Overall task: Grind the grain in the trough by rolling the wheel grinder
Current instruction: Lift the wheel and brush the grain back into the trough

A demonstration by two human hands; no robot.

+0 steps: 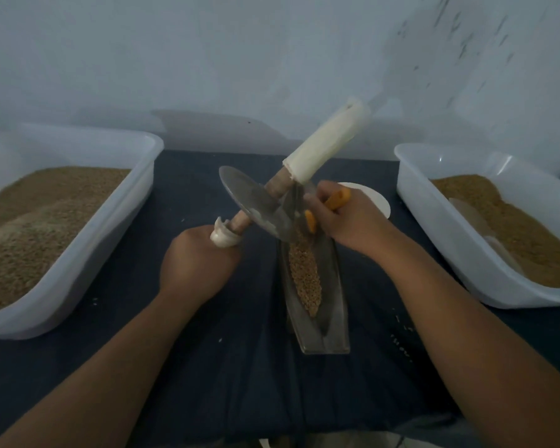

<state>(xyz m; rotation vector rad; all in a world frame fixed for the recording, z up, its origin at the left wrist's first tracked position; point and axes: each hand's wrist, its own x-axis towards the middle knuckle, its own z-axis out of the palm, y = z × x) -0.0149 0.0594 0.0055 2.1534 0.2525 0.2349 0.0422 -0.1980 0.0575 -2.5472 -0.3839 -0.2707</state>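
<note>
Wheel grinder (pixel 256 202): 1 only, w/ a metal disc on a long wooden axle, held at a slant over the far end of the trough (pixel 335 286). Its long axis runs from low near-left to high far-right. The far axle end, wrapped in pale material, points up twd the wall, and the near end, also w/ a white wrap, sits in the left hand (pixel 198 263), whose fingers curl tight round it. Disc face is tipped twd the camera. Its lower edge overlaps the trough's far end, but can't tell if they touch. Right hand (pixel 343 218) is just beside the disc, fingers closed on an orange-handled tool (pixel 335 202); the tool's working end is hidden, so can't tell what kind it is. Trough: 1, narrow metal boat shape on the dark blue cloth (pixel 240 367), btwn the forearms. Its long axis runs away from the person, far end leaning slightly left. Grain (pixel 304 276) lies in a strip along its bottom. Tubs: 2, white plastic and both holding brown grain, w/ the left tub (pixel 143 176) and right tub (pixel 411 195) well apart on either side. 1 pale scoop (pixel 472 218) lies half sunk in the right tub. 1 white round object (pixel 377 200) shows behind the right hand. A few loose specks (pixel 401 334) dot the cloth nr the right forearm.
</note>
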